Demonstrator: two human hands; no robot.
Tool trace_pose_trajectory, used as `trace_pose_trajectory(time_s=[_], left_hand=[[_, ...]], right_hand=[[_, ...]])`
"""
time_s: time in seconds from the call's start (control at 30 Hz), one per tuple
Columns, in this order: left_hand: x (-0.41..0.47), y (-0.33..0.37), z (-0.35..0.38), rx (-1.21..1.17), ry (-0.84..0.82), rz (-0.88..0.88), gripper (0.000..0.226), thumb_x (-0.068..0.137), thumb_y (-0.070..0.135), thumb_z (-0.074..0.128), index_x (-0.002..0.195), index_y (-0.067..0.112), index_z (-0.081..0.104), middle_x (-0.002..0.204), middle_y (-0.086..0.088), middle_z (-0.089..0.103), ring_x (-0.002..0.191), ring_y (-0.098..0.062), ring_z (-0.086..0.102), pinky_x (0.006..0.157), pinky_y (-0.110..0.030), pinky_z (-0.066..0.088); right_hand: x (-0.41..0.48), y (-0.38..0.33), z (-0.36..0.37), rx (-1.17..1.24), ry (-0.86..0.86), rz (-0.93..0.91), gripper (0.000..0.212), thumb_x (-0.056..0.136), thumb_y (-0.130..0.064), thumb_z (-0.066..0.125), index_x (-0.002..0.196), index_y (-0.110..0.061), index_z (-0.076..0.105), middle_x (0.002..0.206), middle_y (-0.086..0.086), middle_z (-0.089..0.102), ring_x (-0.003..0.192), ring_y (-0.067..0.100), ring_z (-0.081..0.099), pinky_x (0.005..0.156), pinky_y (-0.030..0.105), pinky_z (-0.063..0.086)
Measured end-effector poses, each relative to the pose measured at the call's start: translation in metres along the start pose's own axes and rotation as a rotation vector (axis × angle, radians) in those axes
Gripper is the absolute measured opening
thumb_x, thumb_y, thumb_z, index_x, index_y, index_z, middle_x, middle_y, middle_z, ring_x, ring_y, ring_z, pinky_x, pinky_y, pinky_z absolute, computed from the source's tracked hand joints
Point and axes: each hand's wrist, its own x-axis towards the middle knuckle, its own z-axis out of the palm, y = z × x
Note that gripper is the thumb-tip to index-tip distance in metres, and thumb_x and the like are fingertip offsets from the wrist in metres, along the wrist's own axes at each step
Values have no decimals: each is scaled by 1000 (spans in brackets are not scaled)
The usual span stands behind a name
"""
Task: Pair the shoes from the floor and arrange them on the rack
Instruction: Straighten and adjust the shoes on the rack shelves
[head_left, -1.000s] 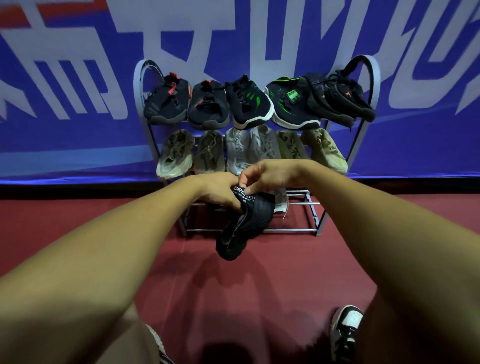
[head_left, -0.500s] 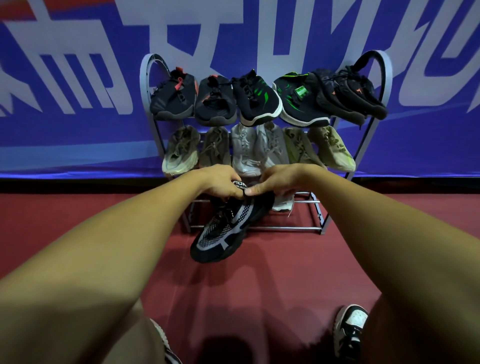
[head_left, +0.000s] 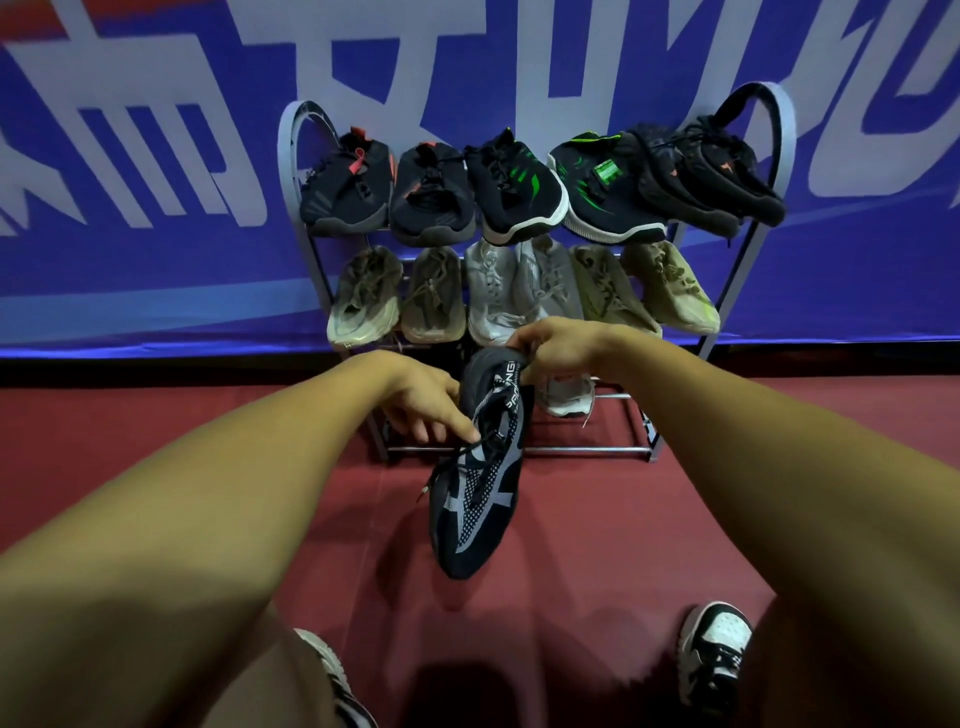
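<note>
A black and grey knit sneaker (head_left: 480, 499) hangs toe-down in front of the metal shoe rack (head_left: 587, 451). My right hand (head_left: 558, 349) pinches its heel collar from above. My left hand (head_left: 423, 402) reaches in from the left, fingers extended and touching the laces near the tongue. The rack's top shelf carries several black sneakers (head_left: 511, 189). The middle shelf holds several beige and white shoes (head_left: 493, 296). On the bottom shelf a white shoe (head_left: 566, 397) shows partly behind my right hand.
The rack stands against a blue banner wall (head_left: 130, 182) on a red floor (head_left: 597, 545). My own two feet in black and white sneakers, the right one (head_left: 714, 654) and the left one (head_left: 332, 675), are at the bottom of the view.
The black and grey sneaker swung from pointing lower left to hanging almost straight down. My left hand let go of its heel and now touches the laces; my right hand keeps the heel.
</note>
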Motion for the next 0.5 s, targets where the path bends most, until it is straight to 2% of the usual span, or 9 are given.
trace_pose_trajectory(time_s=[0.07,0.13,0.2,0.23,0.3,0.37,0.4,0.5], left_hand=[[-1,-2,2,-90,-23,37,41,72,43,79,100,20,61,108,-10,74,104,-29,70,102,-48,49],[0,-5,1,-134,-10,70,39,66,38,78,93,17,60,93,-6,75,95,-28,70,100,-45,48],[1,-6,1,-147,-7,79,34,62,37,75,83,16,59,79,-5,65,82,-27,57,86,-38,45],[2,-8,0,-153,-14,77,33,61,37,74,81,16,58,80,-7,60,82,-27,47,79,-36,40],[2,-7,1,-167,-11,52,32,64,36,71,84,17,56,85,-11,56,77,-24,43,67,-30,35],[0,-3,4,-165,26,31,20,74,29,66,85,14,57,79,-11,57,61,-17,44,55,-24,32],[1,-1,7,-173,44,18,13,79,25,64,83,13,60,75,-10,59,55,-15,45,52,-23,33],[3,1,19,-202,63,-30,12,85,21,60,81,11,65,73,-6,70,50,-10,58,52,-21,41]], right_hand=[[-1,0,-1,28,9,9,21,89,1,66,105,-14,62,85,0,62,70,9,57,57,18,45],[0,1,1,74,51,42,17,91,-4,67,106,-10,61,83,5,60,67,11,55,54,19,44],[2,4,7,89,77,117,17,94,-17,67,104,-7,59,78,7,60,61,15,56,52,23,42],[4,6,11,78,64,169,23,96,-27,64,103,-6,60,78,7,62,58,16,57,52,24,42],[3,9,21,113,-15,290,33,99,-42,54,103,-10,61,86,7,67,61,16,61,57,23,43],[1,10,33,190,-82,347,30,101,-40,47,100,-14,62,93,6,70,71,17,64,63,25,44],[1,10,40,235,-89,357,26,101,-35,47,96,-14,62,88,5,70,70,17,65,63,25,45],[7,15,61,379,-104,387,20,101,-26,50,89,-14,60,76,5,67,57,15,63,51,20,47]])
